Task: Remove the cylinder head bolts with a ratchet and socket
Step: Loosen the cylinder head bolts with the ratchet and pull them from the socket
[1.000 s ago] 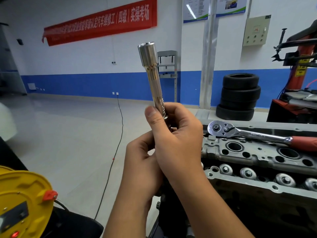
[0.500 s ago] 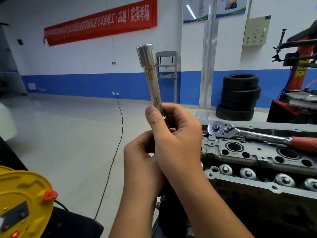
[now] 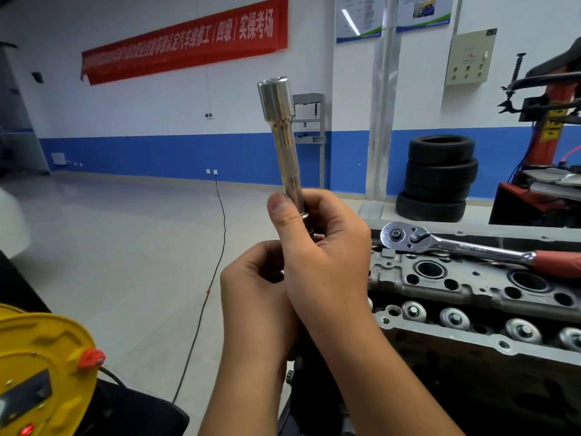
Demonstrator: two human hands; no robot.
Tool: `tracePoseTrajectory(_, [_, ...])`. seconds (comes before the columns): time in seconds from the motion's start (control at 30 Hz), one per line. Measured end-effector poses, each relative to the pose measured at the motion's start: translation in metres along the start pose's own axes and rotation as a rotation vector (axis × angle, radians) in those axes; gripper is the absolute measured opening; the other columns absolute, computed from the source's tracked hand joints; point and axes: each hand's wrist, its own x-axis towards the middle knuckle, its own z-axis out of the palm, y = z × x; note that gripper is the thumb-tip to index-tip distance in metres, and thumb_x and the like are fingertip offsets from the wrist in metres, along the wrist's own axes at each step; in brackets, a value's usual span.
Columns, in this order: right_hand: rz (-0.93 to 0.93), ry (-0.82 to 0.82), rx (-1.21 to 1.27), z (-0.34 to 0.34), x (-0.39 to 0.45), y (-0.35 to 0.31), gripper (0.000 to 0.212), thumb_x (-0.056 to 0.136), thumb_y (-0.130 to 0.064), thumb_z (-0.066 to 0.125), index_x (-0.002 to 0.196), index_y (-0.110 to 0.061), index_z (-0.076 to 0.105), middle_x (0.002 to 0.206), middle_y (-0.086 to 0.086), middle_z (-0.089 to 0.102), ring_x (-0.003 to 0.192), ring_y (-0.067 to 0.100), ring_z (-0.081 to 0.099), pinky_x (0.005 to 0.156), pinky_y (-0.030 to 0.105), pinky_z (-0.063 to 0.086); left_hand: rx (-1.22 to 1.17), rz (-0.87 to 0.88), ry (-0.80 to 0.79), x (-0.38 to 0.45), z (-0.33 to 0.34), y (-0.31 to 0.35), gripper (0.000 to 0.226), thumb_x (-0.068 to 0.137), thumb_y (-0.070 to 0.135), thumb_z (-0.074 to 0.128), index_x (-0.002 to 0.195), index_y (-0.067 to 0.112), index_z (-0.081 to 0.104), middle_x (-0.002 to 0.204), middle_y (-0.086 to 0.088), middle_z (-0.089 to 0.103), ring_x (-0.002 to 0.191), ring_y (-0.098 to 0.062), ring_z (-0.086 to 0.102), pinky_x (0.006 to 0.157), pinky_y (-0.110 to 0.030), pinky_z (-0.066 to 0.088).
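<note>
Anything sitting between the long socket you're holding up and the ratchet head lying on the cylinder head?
Nothing visible. The right hand and left hand hold the socket upright, left of the ratchet. The ratchet lies on the cylinder head, drive square up, uncovered.

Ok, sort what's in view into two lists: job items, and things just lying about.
For the job:
- long chrome deep socket, gripped by right hand, left hand at its base
- red-handled chrome ratchet
- grey metal cylinder head

Lying about:
- stacked black tyres
- yellow cable reel
- red tyre changer
</note>
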Motion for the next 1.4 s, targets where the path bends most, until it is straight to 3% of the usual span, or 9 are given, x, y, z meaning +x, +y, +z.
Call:
tracePoseTrajectory(0.2, [-0.016, -0.005, -0.007, -0.0017, 0.0001, 0.0001, 0.018, 0.093, -0.033, 0.073, 0.077, -0.027, 0.067, 0.067, -0.013, 0.060, 0.062, 0.003, 0.054, 0.060, 0.017, 0.044, -0.055, -0.030, -0.173, -0.0048, -0.0015, 0.0038, 0.027, 0.071, 0.021, 0.053, 0.079, 0.029, 0.078, 0.053, 0.005, 0.065, 0.036, -0.012, 0.047, 0.038, -0.023, 0.033])
tracePoseTrajectory(0.4, [-0.009, -0.022, -0.002, -0.0009, -0.0004, -0.0009, 0.018, 0.094, -0.033, 0.074, 0.078, -0.027, 0.068, 0.067, -0.011, 0.061, 0.061, 0.003, 0.054, 0.059, 0.021, 0.045, 0.023, 0.003, 0.028, 0.0007, 0.0003, -0.0033, 0.020, 0.073, 0.023, 0.063, 0.083, 0.028, 0.079, 0.062, 0.002, 0.072, 0.044, -0.010, 0.059, 0.039, -0.020, 0.038])
tracePoseTrajectory(0.6, [-0.015, -0.014, 0.000, -0.0013, -0.0008, -0.0007, 0.017, 0.094, -0.033, 0.074, 0.079, -0.025, 0.069, 0.067, -0.010, 0.061, 0.062, 0.003, 0.055, 0.060, 0.020, 0.046, -0.024, -0.033, -0.159, -0.0032, -0.0034, 0.0021, 0.026, 0.074, 0.022, 0.054, 0.081, 0.030, 0.079, 0.055, 0.003, 0.067, 0.036, -0.014, 0.049, 0.037, -0.025, 0.034])
tracePoseTrajectory(0.73, [-0.004, -0.010, -0.004, -0.0004, 0.0001, -0.0009, 0.019, 0.094, -0.034, 0.073, 0.077, -0.026, 0.067, 0.065, -0.012, 0.059, 0.059, 0.004, 0.052, 0.058, 0.021, 0.043, 0.060, 0.022, -0.008, 0.0000, -0.0017, -0.0012, 0.020, 0.079, 0.015, 0.064, 0.080, 0.029, 0.079, 0.058, 0.003, 0.070, 0.039, -0.010, 0.053, 0.037, -0.023, 0.037])
tracePoseTrajectory(0.83, [-0.004, -0.011, 0.004, -0.0001, 0.0002, -0.0005, 0.020, 0.093, -0.033, 0.074, 0.076, -0.026, 0.068, 0.063, -0.013, 0.057, 0.058, 0.004, 0.051, 0.057, 0.022, 0.044, 0.029, -0.027, 0.003, 0.0020, -0.0044, -0.0038, 0.033, 0.087, -0.002, 0.064, 0.082, 0.027, 0.080, 0.059, 0.000, 0.070, 0.038, -0.015, 0.052, 0.036, -0.024, 0.037])
tracePoseTrajectory(0.97, [-0.012, -0.010, 0.010, -0.0006, -0.0002, -0.0004, 0.018, 0.093, -0.031, 0.075, 0.077, -0.026, 0.068, 0.064, -0.013, 0.059, 0.060, 0.002, 0.053, 0.058, 0.016, 0.043, -0.023, -0.026, -0.184, -0.0022, -0.0051, 0.0011, 0.027, 0.077, 0.018, 0.055, 0.083, 0.029, 0.079, 0.055, 0.001, 0.067, 0.037, -0.018, 0.049, 0.038, -0.026, 0.035])
tracePoseTrajectory(1.13, [0.006, -0.019, 0.009, -0.0010, -0.0003, 0.0001, 0.019, 0.094, -0.033, 0.074, 0.078, -0.026, 0.068, 0.064, -0.013, 0.058, 0.058, 0.005, 0.052, 0.057, 0.022, 0.044, 0.077, 0.036, -0.007, 0.0020, -0.0018, -0.0028, 0.024, 0.081, 0.020, 0.065, 0.088, 0.038, 0.078, 0.066, 0.005, 0.074, 0.051, -0.019, 0.061, 0.045, -0.029, 0.042])
tracePoseTrajectory(1.3, [-0.007, -0.009, 0.015, -0.0015, 0.0005, -0.0003, 0.017, 0.093, -0.031, 0.074, 0.078, -0.026, 0.069, 0.065, -0.013, 0.058, 0.060, 0.004, 0.052, 0.058, 0.019, 0.043, -0.002, -0.040, -0.181, -0.0015, -0.0050, 0.0007, 0.028, 0.072, 0.023, 0.053, 0.082, 0.031, 0.078, 0.053, 0.002, 0.064, 0.036, -0.017, 0.049, 0.038, -0.027, 0.036])
tracePoseTrajectory(1.4, [0.003, -0.024, 0.009, -0.0018, 0.0002, -0.0002, 0.018, 0.094, -0.032, 0.074, 0.078, -0.026, 0.068, 0.064, -0.014, 0.057, 0.059, 0.005, 0.051, 0.059, 0.024, 0.044, 0.065, 0.021, -0.085, -0.0004, -0.0018, -0.0011, 0.026, 0.072, 0.027, 0.055, 0.082, 0.035, 0.078, 0.058, 0.005, 0.069, 0.043, -0.012, 0.056, 0.038, -0.024, 0.037])
